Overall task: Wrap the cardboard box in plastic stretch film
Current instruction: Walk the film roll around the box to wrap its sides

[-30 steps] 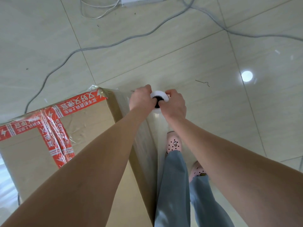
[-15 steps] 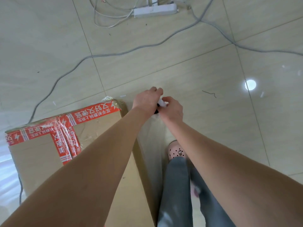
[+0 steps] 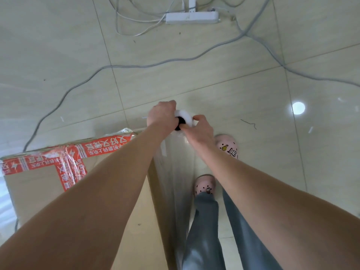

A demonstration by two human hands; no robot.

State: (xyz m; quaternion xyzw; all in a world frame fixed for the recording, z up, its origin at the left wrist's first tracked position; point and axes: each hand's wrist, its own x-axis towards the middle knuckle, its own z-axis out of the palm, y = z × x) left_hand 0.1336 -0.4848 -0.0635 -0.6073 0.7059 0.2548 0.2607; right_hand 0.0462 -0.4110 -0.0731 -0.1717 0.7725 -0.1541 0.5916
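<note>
roll: film roll [image 3: 185, 117] passed cardboard box [image 3: 39, 191] corner
fingers: left hand [image 3: 162, 115], right hand [image 3: 196, 129] curled round it
meaning: corner turn likely due

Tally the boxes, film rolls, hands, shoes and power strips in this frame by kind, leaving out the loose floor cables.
Cardboard box: 1
Stretch film roll: 1
Hands: 2, left hand and right hand, both gripping the roll
Pink shoes: 2, far shoe and near shoe
Power strip: 1
Total: 7
</note>
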